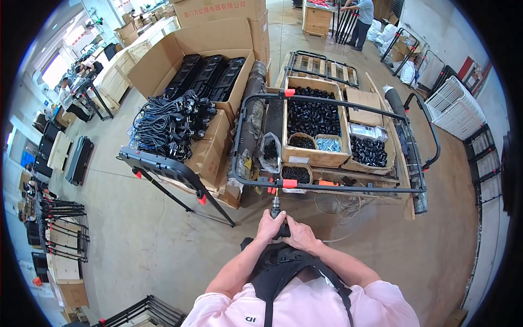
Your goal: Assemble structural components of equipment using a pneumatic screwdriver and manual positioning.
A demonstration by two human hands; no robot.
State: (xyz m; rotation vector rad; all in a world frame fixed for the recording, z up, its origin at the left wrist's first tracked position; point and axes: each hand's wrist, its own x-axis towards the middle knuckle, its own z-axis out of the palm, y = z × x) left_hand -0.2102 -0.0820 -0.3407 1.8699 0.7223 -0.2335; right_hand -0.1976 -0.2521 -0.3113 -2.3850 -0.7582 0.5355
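Observation:
My left hand [269, 225] and my right hand [300, 235] are both wrapped round a power drill [276, 206] in front of my chest. The drill points away from me, its thin bit at the near rail of a black tubular frame [354, 189]. Whether the bit touches the rail I cannot tell. A red clip [290, 184] sits on that rail, just right of the bit. The frame lies over padded supports and boxes of parts. Just behind the rail, a small box of black screws or similar small parts [296, 174] stands near the bit.
Left of the frame, a cardboard box holds coiled cables [169, 122]; a black folding frame [174, 170] stands before it. Beyond the near rail are a carton of black knobs [313, 111] and a bag of black parts [269, 152]. A loose cord [343, 210] hangs right. Other people work farther off.

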